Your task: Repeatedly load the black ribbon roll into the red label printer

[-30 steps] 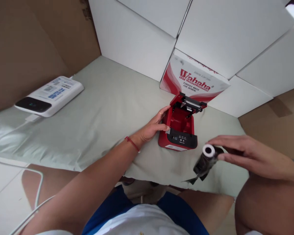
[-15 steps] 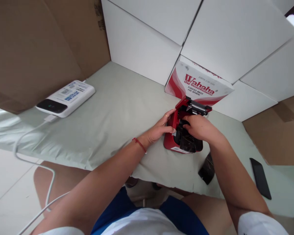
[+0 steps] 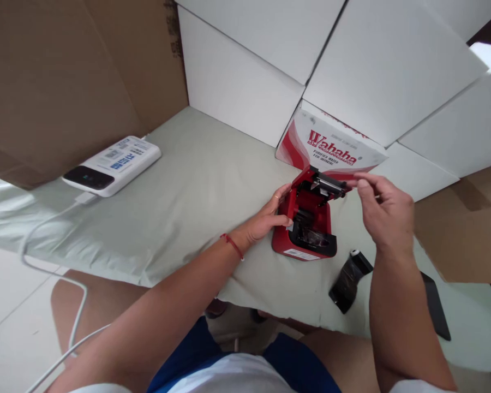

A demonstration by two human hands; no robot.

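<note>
A red label printer with a black front edge stands on the cloth-covered table, its hinged lid raised. Inside its bay is a dark roll with a strip of dark film toward the front. My left hand holds the printer's left side, thumb on the near rim and fingers behind. My right hand is at the lid's right edge, thumb and forefinger pinched at its corner; the other fingers are curled. Right of the printer lies a dark, glossy rolled piece with a white end.
A white device with a dark display and a plugged-in cable lies at the left. Behind the printer are white boxes and a Wahaha carton. Brown cardboard boxes flank the table. A flat black object lies at right.
My right hand has left the printer's bay and moved right to the raised lid's edge. The dark film that stood over the bay now lies lower inside. My left hand stays put.
</note>
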